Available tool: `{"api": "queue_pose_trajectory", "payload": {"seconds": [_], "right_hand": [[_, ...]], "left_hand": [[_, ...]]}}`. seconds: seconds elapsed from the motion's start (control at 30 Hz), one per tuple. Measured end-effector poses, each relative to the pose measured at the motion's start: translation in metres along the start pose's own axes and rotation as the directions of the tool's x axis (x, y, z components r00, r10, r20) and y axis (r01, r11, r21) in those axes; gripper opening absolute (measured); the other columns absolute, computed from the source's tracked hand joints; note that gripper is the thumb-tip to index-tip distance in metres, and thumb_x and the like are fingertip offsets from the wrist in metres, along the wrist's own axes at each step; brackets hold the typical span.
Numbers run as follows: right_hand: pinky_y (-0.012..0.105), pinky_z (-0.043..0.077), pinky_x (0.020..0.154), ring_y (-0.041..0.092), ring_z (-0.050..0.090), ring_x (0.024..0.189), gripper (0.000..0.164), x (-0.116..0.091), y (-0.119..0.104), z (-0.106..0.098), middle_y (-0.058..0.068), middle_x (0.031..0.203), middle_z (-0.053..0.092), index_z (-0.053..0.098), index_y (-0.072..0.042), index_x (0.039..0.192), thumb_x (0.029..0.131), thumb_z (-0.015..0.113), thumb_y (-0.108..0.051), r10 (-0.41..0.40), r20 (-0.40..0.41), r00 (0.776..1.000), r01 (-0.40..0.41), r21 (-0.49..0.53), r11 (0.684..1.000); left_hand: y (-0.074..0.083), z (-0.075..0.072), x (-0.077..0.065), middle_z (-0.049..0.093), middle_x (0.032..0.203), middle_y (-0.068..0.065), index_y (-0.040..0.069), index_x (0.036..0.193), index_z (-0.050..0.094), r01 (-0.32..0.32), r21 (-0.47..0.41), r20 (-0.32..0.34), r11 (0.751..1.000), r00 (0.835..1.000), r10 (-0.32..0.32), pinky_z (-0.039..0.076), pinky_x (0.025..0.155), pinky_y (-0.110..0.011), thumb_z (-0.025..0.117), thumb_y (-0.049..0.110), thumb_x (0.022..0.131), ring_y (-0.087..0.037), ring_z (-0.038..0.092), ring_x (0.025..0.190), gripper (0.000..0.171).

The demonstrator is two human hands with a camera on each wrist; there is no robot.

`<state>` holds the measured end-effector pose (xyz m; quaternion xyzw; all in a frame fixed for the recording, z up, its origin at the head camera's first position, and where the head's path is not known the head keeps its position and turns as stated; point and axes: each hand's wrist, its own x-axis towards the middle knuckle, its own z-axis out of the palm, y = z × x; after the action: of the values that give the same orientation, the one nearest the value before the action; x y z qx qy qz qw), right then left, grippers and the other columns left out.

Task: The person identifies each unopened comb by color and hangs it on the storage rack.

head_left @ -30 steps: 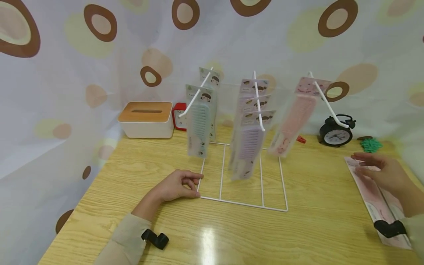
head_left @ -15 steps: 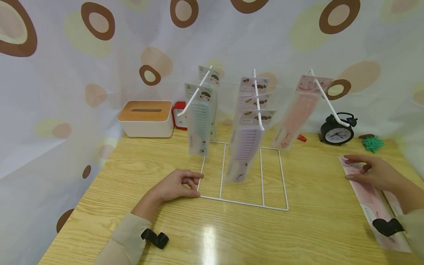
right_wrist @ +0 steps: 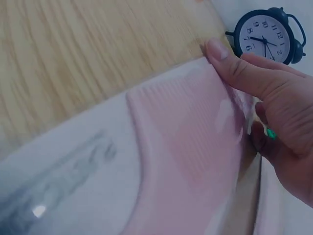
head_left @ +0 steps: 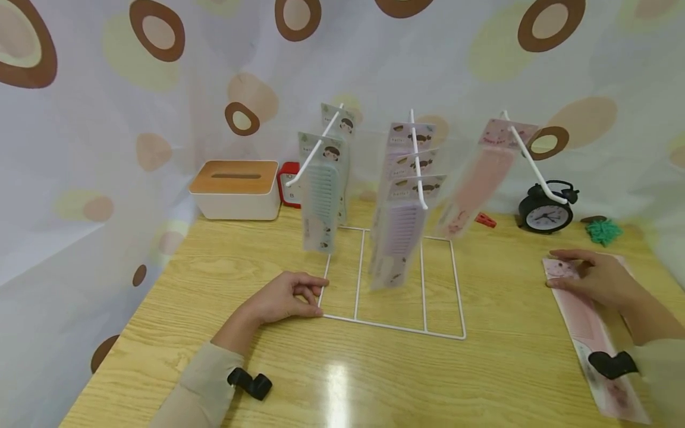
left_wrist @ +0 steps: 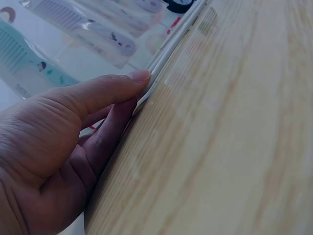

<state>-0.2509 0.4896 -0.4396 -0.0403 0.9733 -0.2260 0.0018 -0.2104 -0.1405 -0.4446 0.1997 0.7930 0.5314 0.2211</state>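
Observation:
At the right, my right hand (head_left: 605, 282) pinches a pink comb in a clear package (head_left: 585, 333) by its printed top end. In the right wrist view the thumb lies at one edge of this packaged comb (right_wrist: 181, 132), the fingers at the other. Part of another pink package (right_wrist: 274, 205) shows beyond it. My left hand (head_left: 289, 300) grips the front left corner of a white wire rack (head_left: 393, 326), thumb and fingers on the wire. Green packaged combs (head_left: 321, 196), purple packaged combs (head_left: 402, 232) and a pink packaged comb (head_left: 484, 175) hang from its three prongs.
Along the back stand a tissue box (head_left: 233, 190) with a wooden lid, a red clock (head_left: 290, 184) and a black alarm clock (head_left: 546, 215). A red clip (head_left: 486, 220) and a green tangled bundle (head_left: 603, 232) lie near the wall cloth.
My right hand has come down onto the pink comb package, taken hold of its top end and drawn it slightly left and towards me. The left hand stays on the rack.

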Motion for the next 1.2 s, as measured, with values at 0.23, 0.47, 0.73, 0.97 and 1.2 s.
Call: {"api": "queue_pose_trajectory", "payload": {"seconds": [0.23,0.47,0.73,0.97,1.2], "right_hand": [[0.022,0.043,0.057,-0.002,0.051,0.071,0.051,-0.009,-0.014,0.004,-0.021,0.086,0.064,0.065,-0.012,0.126,0.088,0.074,-0.046,0.151,-0.069,0.986,-0.13,0.246,0.961],[0.01,0.048,0.061,-0.007,0.055,0.078,0.033,-0.023,-0.063,-0.016,-0.026,0.095,0.066,0.07,-0.026,0.122,0.09,0.074,-0.02,0.238,-0.195,0.952,-0.02,0.732,0.681],[0.02,0.057,0.072,0.015,0.075,0.086,0.036,-0.057,-0.15,-0.045,0.009,0.101,0.077,0.064,0.008,0.123,0.09,0.054,0.02,-0.003,-0.462,0.887,0.458,0.879,0.129],[0.034,0.058,0.085,0.035,0.073,0.097,0.03,-0.076,-0.217,-0.062,0.033,0.103,0.07,0.055,0.027,0.114,0.086,0.045,0.033,-0.306,-0.609,0.732,0.517,0.789,-0.333],[0.034,0.058,0.085,0.036,0.073,0.094,0.026,-0.074,-0.264,-0.079,0.034,0.099,0.07,0.053,0.03,0.11,0.084,0.052,0.031,-0.273,-0.656,0.704,0.579,0.752,-0.314]], "left_hand": [[0.001,-0.001,0.001,0.068,0.102,-0.008,0.004,0.14,0.058,-0.011,0.009,0.004,1.0,1.0,0.01,0.051,0.083,-0.025,0.082,0.014,0.083,-0.014,0.068,0.086,0.062],[0.001,0.0,0.002,0.07,0.099,-0.008,0.003,0.139,0.059,-0.026,0.016,-0.001,1.0,1.0,0.026,0.05,0.082,-0.024,0.082,0.014,0.083,-0.012,0.068,0.084,0.062],[0.0,0.0,0.001,0.069,0.1,-0.006,0.005,0.139,0.058,-0.003,0.015,-0.003,1.0,1.0,0.003,0.05,0.082,-0.024,0.083,0.014,0.083,-0.014,0.068,0.086,0.062],[0.002,-0.001,0.0,0.069,0.1,-0.008,0.004,0.14,0.058,-0.021,0.021,0.002,1.0,1.0,0.021,0.05,0.083,-0.025,0.082,0.014,0.083,-0.013,0.068,0.085,0.062],[0.002,0.0,0.0,0.07,0.098,-0.006,0.005,0.139,0.058,-0.012,0.028,-0.002,1.0,1.0,0.012,0.049,0.084,-0.024,0.082,0.015,0.083,-0.013,0.068,0.085,0.062]]}}
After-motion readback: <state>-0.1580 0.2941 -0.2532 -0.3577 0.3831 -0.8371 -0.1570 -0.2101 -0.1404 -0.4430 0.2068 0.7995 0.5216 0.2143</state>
